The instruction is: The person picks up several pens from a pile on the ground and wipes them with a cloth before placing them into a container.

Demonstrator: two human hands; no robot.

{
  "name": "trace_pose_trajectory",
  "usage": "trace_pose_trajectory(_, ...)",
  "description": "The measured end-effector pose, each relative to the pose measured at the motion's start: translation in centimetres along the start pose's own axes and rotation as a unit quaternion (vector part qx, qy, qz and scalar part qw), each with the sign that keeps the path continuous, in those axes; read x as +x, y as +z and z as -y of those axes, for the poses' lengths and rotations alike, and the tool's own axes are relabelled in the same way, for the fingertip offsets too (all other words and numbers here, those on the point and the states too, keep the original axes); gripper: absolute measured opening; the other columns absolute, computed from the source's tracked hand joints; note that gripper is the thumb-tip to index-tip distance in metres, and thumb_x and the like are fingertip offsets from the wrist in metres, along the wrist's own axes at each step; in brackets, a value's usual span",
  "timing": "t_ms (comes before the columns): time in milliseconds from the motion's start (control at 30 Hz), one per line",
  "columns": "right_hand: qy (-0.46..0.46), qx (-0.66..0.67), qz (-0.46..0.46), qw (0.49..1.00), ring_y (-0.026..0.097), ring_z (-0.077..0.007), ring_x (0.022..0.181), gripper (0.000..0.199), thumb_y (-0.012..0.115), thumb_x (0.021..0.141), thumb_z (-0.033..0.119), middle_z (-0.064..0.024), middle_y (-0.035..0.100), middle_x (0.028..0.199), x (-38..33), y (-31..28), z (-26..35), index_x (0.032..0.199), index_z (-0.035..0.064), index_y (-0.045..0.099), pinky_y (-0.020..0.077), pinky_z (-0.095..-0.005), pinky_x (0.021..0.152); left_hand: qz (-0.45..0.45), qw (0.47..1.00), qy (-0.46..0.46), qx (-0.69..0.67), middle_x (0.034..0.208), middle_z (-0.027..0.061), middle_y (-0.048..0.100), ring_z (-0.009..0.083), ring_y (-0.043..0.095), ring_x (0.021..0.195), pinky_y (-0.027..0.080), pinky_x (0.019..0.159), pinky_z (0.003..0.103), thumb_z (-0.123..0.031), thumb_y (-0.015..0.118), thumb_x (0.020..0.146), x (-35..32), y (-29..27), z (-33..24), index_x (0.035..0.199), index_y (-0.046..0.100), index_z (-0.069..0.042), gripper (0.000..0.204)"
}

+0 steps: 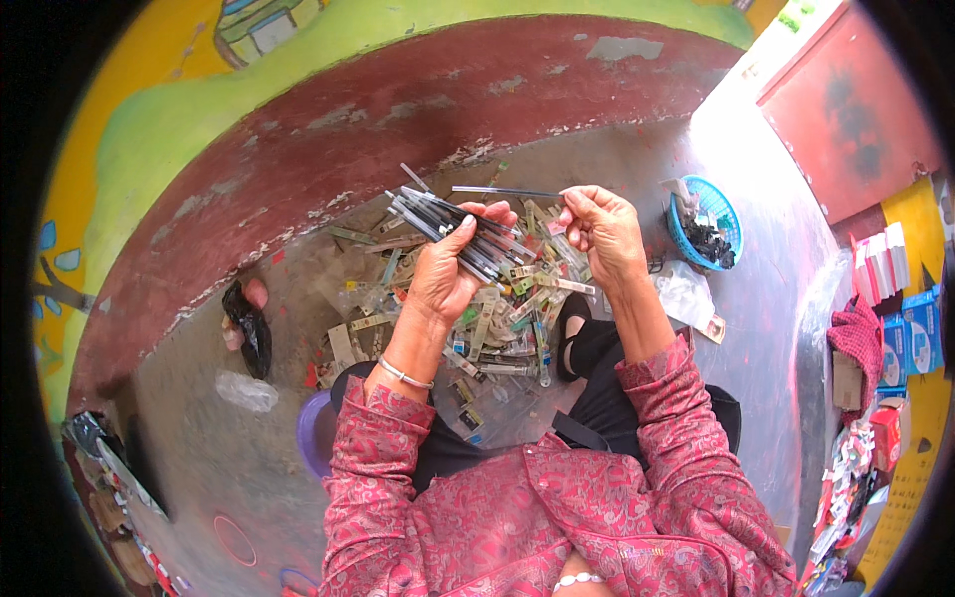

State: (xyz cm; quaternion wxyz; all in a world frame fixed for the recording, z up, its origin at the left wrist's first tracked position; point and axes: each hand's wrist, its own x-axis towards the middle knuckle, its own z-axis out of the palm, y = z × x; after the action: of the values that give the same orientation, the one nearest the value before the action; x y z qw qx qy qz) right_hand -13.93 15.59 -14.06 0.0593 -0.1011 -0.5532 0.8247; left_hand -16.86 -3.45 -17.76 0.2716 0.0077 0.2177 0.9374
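Observation:
My left hand (450,267) grips a thick bundle of thin dark pens (453,227), fanned out up and to the left. To its right, my right hand (603,231) pinches one single thin pen (502,191), held level with its tip pointing left toward the bundle. Under both hands, a heap of torn paper and plastic wrappers (497,308) lies on the concrete floor. Both forearms wear red patterned sleeves, and a bangle sits on the left wrist.
A blue plastic basket (704,227) with dark small parts stands right of my right hand, a clear plastic bag (684,295) below it. A black bag (250,328) lies left. Boxes and cartons (895,298) line the right side. A red-painted curb (398,119) runs behind.

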Motion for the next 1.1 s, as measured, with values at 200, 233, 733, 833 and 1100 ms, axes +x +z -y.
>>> trace_pose_trajectory(200, -0.143, -0.089, -0.040, 0.985, 0.050, -0.0048, 0.048, 0.007, 0.060, 0.080, 0.007, -0.0035, 0.059, 0.064, -1.7, 2.3, -0.7, 0.084, 0.0011, 0.062, 0.0395, -0.0168, 0.042, -0.019, 1.000, 0.005, 0.005, 0.105, 0.0154, 0.057, 0.0287, 0.054, 0.101, 0.045, 0.089, 0.044, -0.006, 0.050, 0.085, -0.4, 0.3, 0.0, 0.103, 0.051, -0.002, 0.018)
trace_pose_trajectory(233, -0.165, -0.121, -0.054, 0.977, 0.050, -0.0053, 0.052, 0.004, 0.062, 0.078, 0.005, -0.0030, 0.058, 0.067, -2.4, 3.1, -1.0, 0.081, 0.0013, 0.063, 0.0400, -0.0183, 0.046, -0.021, 1.000, 0.002, 0.001, 0.105, 0.0153, 0.058, 0.0286, 0.054, 0.101, 0.045, 0.089, 0.045, -0.006, 0.050, 0.085, -0.4, 0.3, 0.1, 0.102, 0.051, -0.002, 0.018)
trace_pose_trajectory(733, -0.303, -0.477, -0.057, 0.823, 0.053, -0.0181, 0.056, 0.008, 0.064, 0.071, 0.011, -0.0058, 0.053, 0.065, -3.0, 4.6, -3.2, 0.071, 0.0050, 0.059, 0.0408, -0.0296, 0.050, 0.019, 1.000, 0.003, -0.024, 0.117, 0.0197, 0.049, 0.0311, 0.045, 0.114, 0.035, 0.100, 0.042, 0.002, 0.046, 0.079, -0.5, 0.4, -0.3, 0.118, 0.041, 0.003, 0.039)
trace_pose_trajectory(833, -0.338, -0.482, -0.059, 0.806, 0.051, -0.0155, 0.051, 0.006, 0.064, 0.070, 0.007, -0.0057, 0.052, 0.063, -2.8, 4.3, -3.1, 0.072, 0.0037, 0.060, 0.0400, -0.0273, 0.047, 0.017, 1.000, 0.010, 0.003, 0.117, 0.0192, 0.050, 0.0307, 0.046, 0.113, 0.036, 0.099, 0.042, -0.001, 0.047, 0.083, -0.7, 0.6, -0.1, 0.118, 0.041, 0.003, 0.036)
trace_pose_trajectory(1100, -0.441, -0.542, 0.011, 0.716, 0.053, -0.0235, 0.058, 0.008, 0.061, 0.068, 0.008, -0.0066, 0.048, 0.064, -3.9, 4.8, -2.8, 0.072, 0.0083, 0.054, 0.0419, -0.0345, 0.050, 0.017, 1.000, 0.011, 0.012, 0.115, 0.0190, 0.052, 0.0294, 0.046, 0.113, 0.038, 0.097, 0.041, -0.009, 0.046, 0.088, -0.8, 0.7, -0.2, 0.114, 0.045, 0.000, 0.028)
